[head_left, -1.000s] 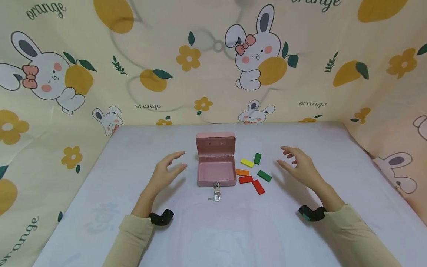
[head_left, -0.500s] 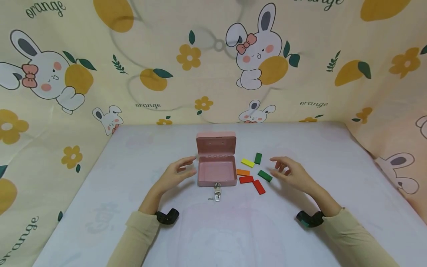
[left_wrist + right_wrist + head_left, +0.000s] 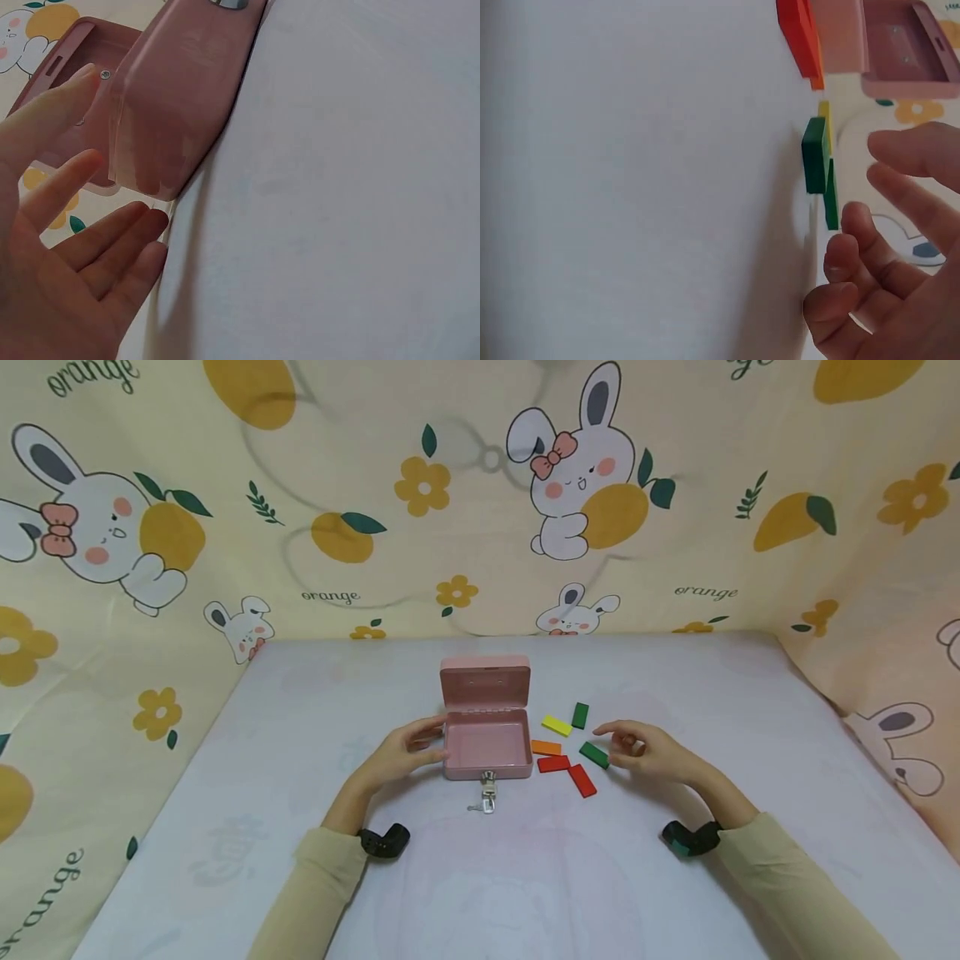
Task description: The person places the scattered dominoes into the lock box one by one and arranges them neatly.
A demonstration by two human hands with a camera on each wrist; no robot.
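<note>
A pink metal cash box (image 3: pixel 517 772) stands with its lid (image 3: pixel 486 685) raised and its inside bare. At its left side is my left hand (image 3: pixel 393 753), fingers spread and fingertips right by the wall; in the left wrist view the thumb overlaps the box. My right hand (image 3: pixel 656 753), fingers loosely bent and holding nothing, hovers at the right end of a green block (image 3: pixel 594 755). Around that lie a second green block (image 3: pixel 580 716), a yellow block (image 3: pixel 557 725), an orange block (image 3: pixel 546 747), a red block (image 3: pixel 553 764) and another red one (image 3: pixel 582 781).
A silver latch with a small key (image 3: pixel 488 795) hangs at the box's front. The white table (image 3: pixel 480 893) meets a cloth backdrop (image 3: pixel 487 527) printed with bunnies and oranges. Each wrist wears a black camera, such as the left camera (image 3: pixel 386 842).
My left hand has moved right, up to the box's side. The right hand has come left and lower, toward the green block. Box and blocks stay where they were.
</note>
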